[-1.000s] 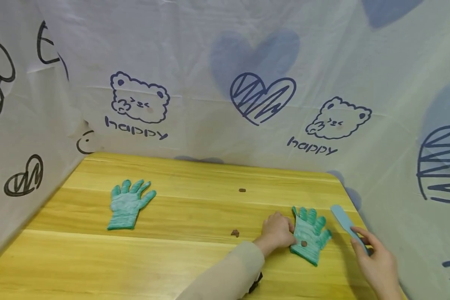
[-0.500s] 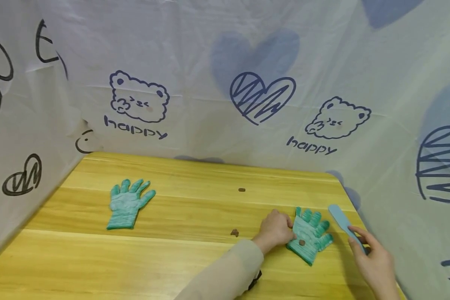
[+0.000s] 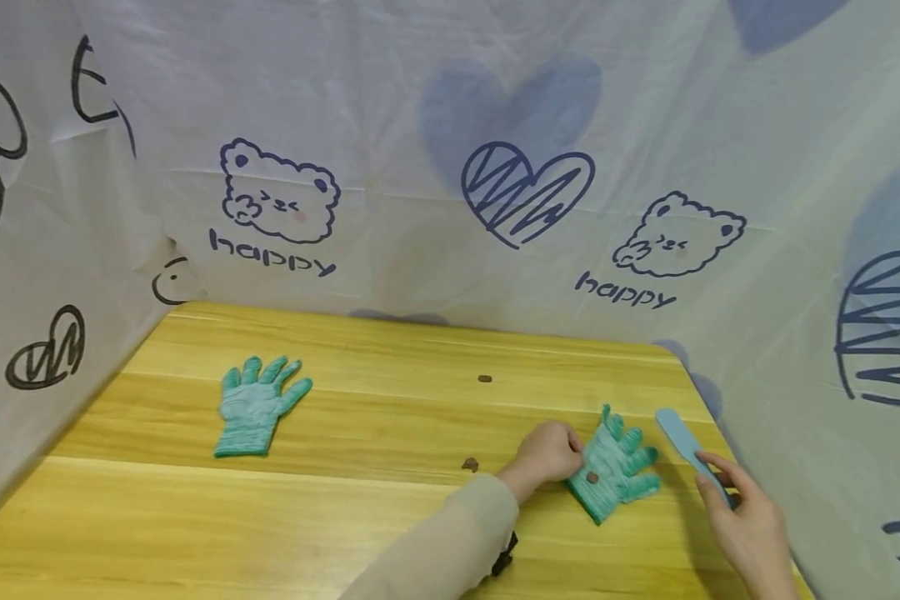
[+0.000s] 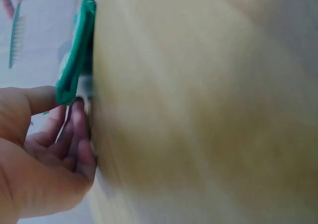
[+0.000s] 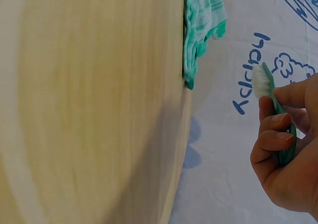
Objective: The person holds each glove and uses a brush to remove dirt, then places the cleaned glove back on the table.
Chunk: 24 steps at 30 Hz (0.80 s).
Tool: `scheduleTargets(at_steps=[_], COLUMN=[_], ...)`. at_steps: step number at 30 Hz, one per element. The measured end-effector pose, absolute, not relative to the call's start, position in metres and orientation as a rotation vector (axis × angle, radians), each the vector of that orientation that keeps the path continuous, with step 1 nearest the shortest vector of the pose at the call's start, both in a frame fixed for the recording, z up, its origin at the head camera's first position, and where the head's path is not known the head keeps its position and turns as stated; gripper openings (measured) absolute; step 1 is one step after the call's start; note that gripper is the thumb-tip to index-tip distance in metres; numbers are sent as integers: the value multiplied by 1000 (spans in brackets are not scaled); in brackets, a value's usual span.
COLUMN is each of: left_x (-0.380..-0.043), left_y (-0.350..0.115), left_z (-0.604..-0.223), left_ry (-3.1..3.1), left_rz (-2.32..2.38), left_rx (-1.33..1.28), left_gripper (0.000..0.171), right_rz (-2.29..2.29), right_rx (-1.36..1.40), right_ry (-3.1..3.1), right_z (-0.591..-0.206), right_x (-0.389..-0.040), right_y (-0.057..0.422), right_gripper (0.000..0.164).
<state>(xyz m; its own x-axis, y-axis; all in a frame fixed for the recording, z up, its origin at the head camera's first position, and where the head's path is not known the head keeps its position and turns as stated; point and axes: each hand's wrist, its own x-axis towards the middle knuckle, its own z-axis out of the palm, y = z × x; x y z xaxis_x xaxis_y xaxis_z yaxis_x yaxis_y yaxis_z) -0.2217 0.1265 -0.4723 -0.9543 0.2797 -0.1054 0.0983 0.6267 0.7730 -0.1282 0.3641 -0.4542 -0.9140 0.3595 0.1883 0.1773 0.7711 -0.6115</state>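
Observation:
My left hand (image 3: pixel 546 452) pinches the left edge of a green-and-white knit glove (image 3: pixel 617 460) on the right part of the table. A small brown lump (image 3: pixel 592 477) sits on this glove near its cuff. In the left wrist view the thumb and fingertips meet at the glove's green cuff (image 4: pixel 67 87). My right hand (image 3: pixel 746 512) holds a light blue-green brush (image 3: pixel 675 427) by its handle, to the right of the glove and above the table. The right wrist view shows its white bristles (image 5: pixel 260 81), apart from the glove.
A second matching glove (image 3: pixel 253 408) lies flat on the left of the wooden table (image 3: pixel 195 533). Two brown bits, one a crumbly clump (image 3: pixel 470 464) and one a small piece (image 3: pixel 484 378), lie mid-table. Printed cloth (image 3: pixel 390 125) hangs behind and at both sides.
The glove under my left hand has shifted a little to the left and turned clockwise, its brown lump moving with it. My right hand with the brush has moved slightly left.

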Motion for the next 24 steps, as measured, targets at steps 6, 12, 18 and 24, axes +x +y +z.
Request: scheduleTargets(at_steps=[6, 12, 18, 24], left_x=[-230, -234, -236, -237], left_y=[113, 104, 93, 76], left_z=[-476, -480, -482, -481], left_ry=[2395, 2149, 1901, 1671], left_rz=[1525, 1701, 1859, 2041], left_rx=[205, 127, 102, 143], left_gripper=[2, 12, 27, 43], right_rz=[885, 881, 873, 916], right_rx=[-387, -385, -318, -210], right_ry=[-2653, -2642, -2633, -2536], right_z=[-455, -455, -451, -448], right_x=[-130, -130, -130, -137], right_y=[362, 361, 356, 343], right_gripper=[37, 36, 35, 31])
